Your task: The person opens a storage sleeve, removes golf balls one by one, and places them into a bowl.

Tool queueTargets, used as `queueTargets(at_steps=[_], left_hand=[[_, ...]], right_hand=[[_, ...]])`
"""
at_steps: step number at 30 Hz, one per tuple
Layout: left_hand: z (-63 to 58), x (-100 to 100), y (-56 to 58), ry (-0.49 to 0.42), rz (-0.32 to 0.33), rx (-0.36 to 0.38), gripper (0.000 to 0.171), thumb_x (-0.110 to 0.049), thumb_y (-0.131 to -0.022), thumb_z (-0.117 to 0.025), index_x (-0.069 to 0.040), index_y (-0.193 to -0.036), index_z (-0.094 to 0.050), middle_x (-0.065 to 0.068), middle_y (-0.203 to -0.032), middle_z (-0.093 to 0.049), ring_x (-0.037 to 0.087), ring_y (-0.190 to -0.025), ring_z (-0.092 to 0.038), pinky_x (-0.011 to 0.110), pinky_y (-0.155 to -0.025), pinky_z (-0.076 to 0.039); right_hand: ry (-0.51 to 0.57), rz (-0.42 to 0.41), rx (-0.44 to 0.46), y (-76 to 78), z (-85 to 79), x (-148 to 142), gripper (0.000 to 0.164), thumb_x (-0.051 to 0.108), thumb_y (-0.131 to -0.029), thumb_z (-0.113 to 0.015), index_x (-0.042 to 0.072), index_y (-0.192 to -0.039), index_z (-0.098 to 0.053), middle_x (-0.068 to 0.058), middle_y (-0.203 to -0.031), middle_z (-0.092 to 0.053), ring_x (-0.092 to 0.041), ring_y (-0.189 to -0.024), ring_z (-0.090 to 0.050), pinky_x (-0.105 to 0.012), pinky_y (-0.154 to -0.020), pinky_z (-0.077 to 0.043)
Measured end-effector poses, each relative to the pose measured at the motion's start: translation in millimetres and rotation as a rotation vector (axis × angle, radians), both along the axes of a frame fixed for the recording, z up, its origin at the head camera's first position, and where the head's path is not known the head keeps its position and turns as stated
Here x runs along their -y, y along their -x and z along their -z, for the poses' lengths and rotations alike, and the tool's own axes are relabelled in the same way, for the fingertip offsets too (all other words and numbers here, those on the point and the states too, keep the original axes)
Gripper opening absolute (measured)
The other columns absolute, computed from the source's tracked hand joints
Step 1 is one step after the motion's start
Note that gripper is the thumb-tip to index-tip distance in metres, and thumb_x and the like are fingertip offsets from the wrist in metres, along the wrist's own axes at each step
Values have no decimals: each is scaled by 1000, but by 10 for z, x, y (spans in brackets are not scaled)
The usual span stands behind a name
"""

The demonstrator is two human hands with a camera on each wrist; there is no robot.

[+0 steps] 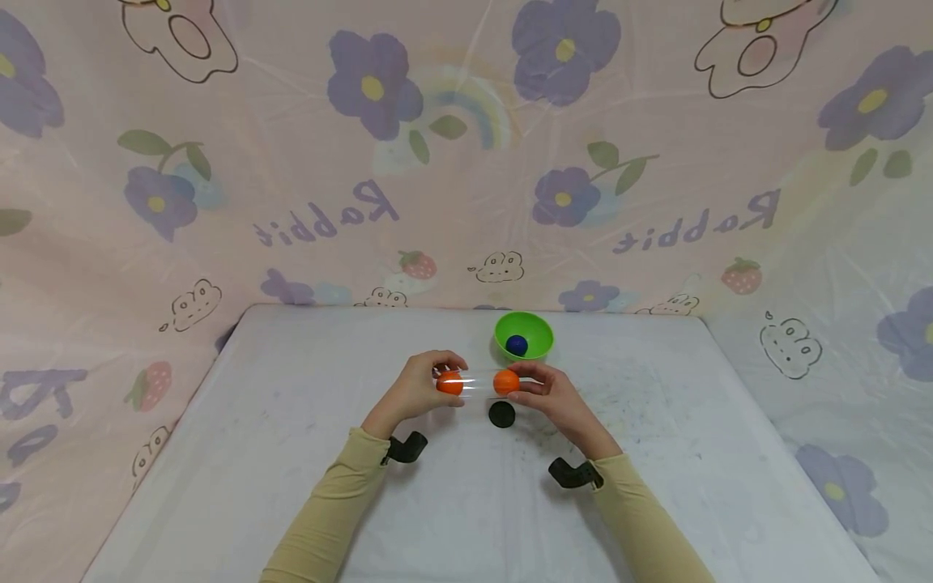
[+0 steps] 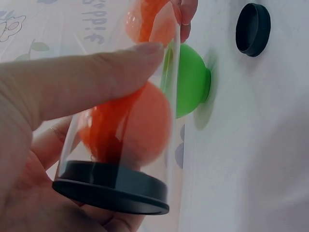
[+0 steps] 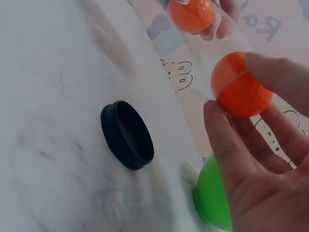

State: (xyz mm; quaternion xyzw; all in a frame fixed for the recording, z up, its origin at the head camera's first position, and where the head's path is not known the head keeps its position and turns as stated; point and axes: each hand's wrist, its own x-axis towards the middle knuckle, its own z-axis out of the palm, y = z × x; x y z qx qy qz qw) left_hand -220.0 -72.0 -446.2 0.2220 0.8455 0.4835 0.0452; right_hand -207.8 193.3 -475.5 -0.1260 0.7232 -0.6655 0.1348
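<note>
My left hand (image 1: 411, 389) grips a clear plastic tube (image 1: 477, 385) held sideways over the table. Inside the tube, near its left end, sits an orange ball (image 2: 149, 125); a black end cap (image 2: 111, 191) closes that end. At the tube's other end, my right hand (image 1: 554, 398) pinches a second orange ball (image 3: 241, 87) between thumb and fingers, and the ball lies partly within the tube's mouth. Just below the tube in the head view, a loose black cap (image 1: 502, 414) rests on the table, hollow side showing in the right wrist view.
Behind the hands stands a green bowl (image 1: 537, 330) with a dark blue ball (image 1: 517, 345) in it. A white cover (image 1: 466, 502) spans the table. Patterned cloth (image 1: 452, 210) hangs at the back and sides. Black wrist mounts (image 1: 408, 447) stick out from both sleeves.
</note>
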Motion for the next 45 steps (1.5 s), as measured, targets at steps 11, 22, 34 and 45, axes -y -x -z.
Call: queueTargets(at_steps=[11, 22, 34, 45], left_hand=[[-36, 7, -16, -20, 46, -16, 46, -3, -65, -87, -7, -106, -67, -2, -98, -63, 19, -91, -53, 44, -83, -47], [-37, 17, -32, -17, 49, 5, 47, -4, -64, -88, -11, -106, -67, -1, -99, -63, 19, -90, -52, 42, -80, -47], [-39, 38, -33, -30, 34, 27, 50, -5, -65, -88, -9, -110, -66, 0, -103, -61, 20, -92, -56, 30, -78, -51], [-42, 59, -48, -63, -3, 18, 46, -8, -67, -88, -18, -107, -66, -1, -103, -61, 18, -90, -56, 32, -77, -51]], right_hand=[[17, 19, 27, 11, -1, -70, 48, 16, -79, -79, 5, -122, -61, -14, -120, -62, -29, -105, -63, -33, -91, -49], [42, 5, 56, 3, 31, -110, 46, 15, -80, -78, 5, -121, -62, -17, -120, -62, -29, -108, -62, -33, -92, -48], [3, -3, 37, -6, 15, -142, 45, 22, -84, -75, 11, -126, -62, -14, -120, -64, -27, -107, -62, -33, -91, -48], [-12, 33, 5, 2, -47, -164, 45, 28, -87, -71, 11, -127, -60, -13, -119, -64, -28, -103, -61, -34, -90, -49]])
